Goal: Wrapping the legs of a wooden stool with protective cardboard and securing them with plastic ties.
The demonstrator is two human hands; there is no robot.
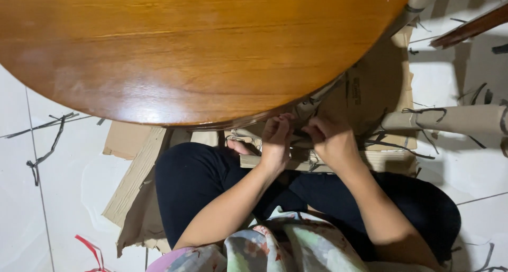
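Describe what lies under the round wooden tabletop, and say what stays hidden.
Below the tabletop's near edge show brown cardboard, black strapping and both hands, left hand and right hand. The tabletop covers everything farther in, so it cannot be seen.

A large round wooden table top (185, 50), glossy and orange-brown, fills the upper part of the view. Below it lies a white tiled floor (32, 208). Flattened brown cardboard sheets (135, 187) spread over the tiles on the left. Black plastic strap offcuts (50, 145) lie scattered on the floor at left, and more lie at right. A red strap piece (90, 248) sits near the bottom left. At right, a paper-wrapped table leg (455, 118) lies across the tiles, and a dark wooden slat (471, 26) shows at the upper corner.
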